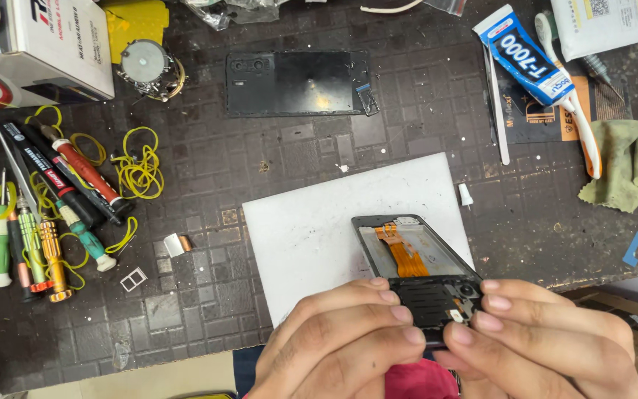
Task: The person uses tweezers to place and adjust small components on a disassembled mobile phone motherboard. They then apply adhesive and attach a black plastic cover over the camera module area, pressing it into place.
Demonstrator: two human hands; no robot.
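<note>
— Head camera, looking down: what do the two hands hold?

— An opened phone (415, 270), back cover off, an orange ribbon cable (399, 255) running down its middle. The left hand (341, 340) and right hand (548, 340) pinch its near end from either side, fingers closed narrow on the dark inner plate. The left fingertips (400, 314) lie on the plate's left edge; the right fingertips (485, 321) press a small white part at its right corner.

— Where does the phone sit?

— Its far end lies over a white sheet (311, 229) that spreads up and to the left of the grip, on a dark tiled work mat (208, 185).

— And around the grip?

— Straight beyond it, well apart, lies a black back cover (297, 81). Far to the left, a row of screwdrivers (46, 214) sits among yellow rubber bands (138, 166); a small metal tray (133, 278) and a copper-coloured tab (179, 244) lie between them and the sheet. Just beyond the right hand stands a small white cap (465, 194). Up to the right are a blue-and-white glue tube (526, 55), a toothbrush (574, 96) and a green cloth (629, 166). A white box (38, 48) fills the far left corner.
</note>
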